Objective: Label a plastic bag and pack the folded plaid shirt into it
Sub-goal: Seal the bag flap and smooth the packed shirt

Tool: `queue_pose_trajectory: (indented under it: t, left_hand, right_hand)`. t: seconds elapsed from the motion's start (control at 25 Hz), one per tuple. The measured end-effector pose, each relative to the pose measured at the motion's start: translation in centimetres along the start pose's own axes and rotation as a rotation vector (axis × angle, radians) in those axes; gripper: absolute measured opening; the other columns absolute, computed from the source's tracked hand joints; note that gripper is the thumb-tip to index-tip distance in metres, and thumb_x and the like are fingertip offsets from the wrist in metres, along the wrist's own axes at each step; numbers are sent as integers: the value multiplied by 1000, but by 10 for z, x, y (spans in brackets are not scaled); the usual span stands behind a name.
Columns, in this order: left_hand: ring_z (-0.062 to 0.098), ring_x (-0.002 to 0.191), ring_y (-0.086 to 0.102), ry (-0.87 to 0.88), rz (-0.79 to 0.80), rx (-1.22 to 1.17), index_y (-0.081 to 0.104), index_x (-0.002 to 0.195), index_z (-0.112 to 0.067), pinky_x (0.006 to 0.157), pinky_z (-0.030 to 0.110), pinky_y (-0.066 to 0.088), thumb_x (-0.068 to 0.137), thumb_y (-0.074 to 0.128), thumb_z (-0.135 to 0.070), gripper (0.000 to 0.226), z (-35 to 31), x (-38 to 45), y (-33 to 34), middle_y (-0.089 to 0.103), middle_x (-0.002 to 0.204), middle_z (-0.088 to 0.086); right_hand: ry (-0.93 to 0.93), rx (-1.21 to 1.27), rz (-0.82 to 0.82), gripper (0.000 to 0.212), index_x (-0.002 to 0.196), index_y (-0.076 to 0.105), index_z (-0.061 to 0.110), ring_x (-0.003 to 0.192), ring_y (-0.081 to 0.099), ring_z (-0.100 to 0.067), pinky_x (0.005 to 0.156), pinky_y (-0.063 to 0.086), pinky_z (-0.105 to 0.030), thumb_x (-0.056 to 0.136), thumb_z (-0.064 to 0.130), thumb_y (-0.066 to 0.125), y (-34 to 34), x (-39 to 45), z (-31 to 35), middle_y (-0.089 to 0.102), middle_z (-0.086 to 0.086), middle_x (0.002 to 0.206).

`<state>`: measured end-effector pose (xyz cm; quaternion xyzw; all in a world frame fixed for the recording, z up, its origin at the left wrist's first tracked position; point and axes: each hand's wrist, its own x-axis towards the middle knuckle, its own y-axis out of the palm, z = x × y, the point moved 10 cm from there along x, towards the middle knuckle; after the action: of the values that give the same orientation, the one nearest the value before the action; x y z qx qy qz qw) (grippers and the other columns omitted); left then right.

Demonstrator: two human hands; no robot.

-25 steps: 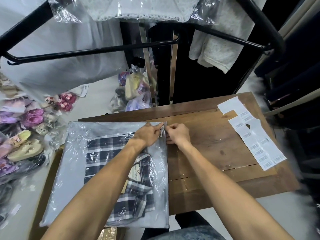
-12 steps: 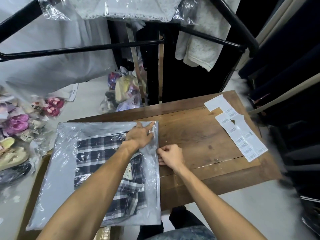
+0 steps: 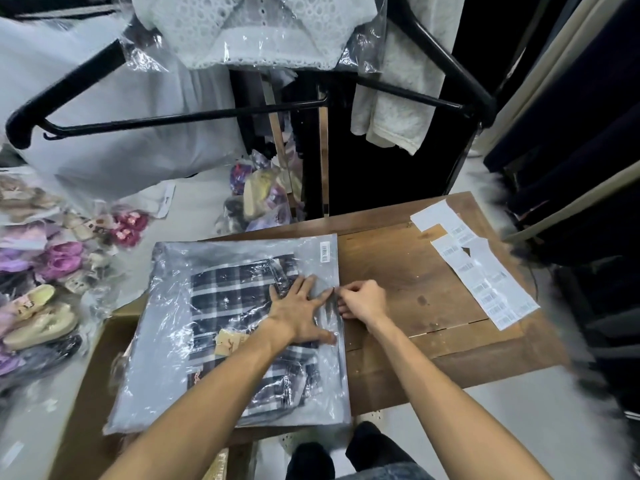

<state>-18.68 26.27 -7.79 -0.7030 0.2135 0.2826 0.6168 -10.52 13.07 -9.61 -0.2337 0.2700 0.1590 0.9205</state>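
Plastic bag [image 3: 166, 341] flattened under open left hand [image 3: 300, 311], right hand [image 3: 363, 299] grip now pinching zipper edge lower down

Clear plastic bag [image 3: 239, 327] lies flat on the left part of the brown wooden table [image 3: 408, 271], folded plaid shirt [image 3: 242, 306] inside it. Small barcode sticker [image 3: 325, 251] on the bag's far right corner. Left hand [image 3: 300, 311] flat on the bag near its right edge; right hand [image 3: 363, 299] at that edge, on the table just beside. White barcode label sheets [image 3: 481, 268] on the table's far right side, well apart from the bag. Bagged shoes [image 3: 41, 285] on the floor left of the table. Black clothes rack [image 3: 242, 109] behind the table.
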Motion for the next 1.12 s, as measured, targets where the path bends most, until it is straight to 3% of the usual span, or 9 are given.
queue_pose_trajectory:
  t: [0.24,0.44,0.64,0.84,0.96,1.12]
  left_hand:
    - [22,153,-24,-22,8,15,-13,156,-49,108,84,4,70,55,-88,116,-9,16,-12,-28,166,-3]
    - [23,154,-23,-28,13,9,-13,155,-49,108,84,7,67,54,-90,118,-15,27,-23,-27,167,-2]
    - [25,155,-19,-40,-14,-11,-10,157,-48,108,84,8,66,51,-94,118,-2,30,-29,-23,168,-1]
    - [35,156,-5,87,-216,59,1,161,-31,116,75,4,79,48,-85,109,-22,16,-41,-6,170,13]
    - [36,154,-12,226,-156,107,6,158,-46,111,80,-4,78,38,-90,97,-31,2,-16,-12,169,5]
    - [29,154,-20,208,-73,125,2,153,-58,110,81,-4,78,35,-91,88,-17,6,4,-17,169,-5]
  right_hand:
    - [-63,-125,-32,17,67,73,19,60,76,-26,62,65,-42,85,19,70,-17,-13,-7,76,-12,63]
    - [-71,-168,-18,14,72,79,16,56,74,-18,67,65,-41,80,23,71,-25,-25,-26,74,-3,58]
    - [-98,-227,14,19,63,75,24,55,73,-14,66,65,-38,81,27,74,-19,-34,-27,74,0,58]
    - [-60,-224,42,17,72,76,18,59,76,-20,65,65,-41,87,23,71,-20,-30,-30,77,-5,68]
    - [-17,-188,54,14,78,77,13,61,76,-22,64,66,-39,89,19,70,-20,-30,-30,78,-11,71]
    - [6,-190,72,12,79,77,11,51,69,-11,54,62,-29,86,19,72,-20,-36,-32,77,-9,69]
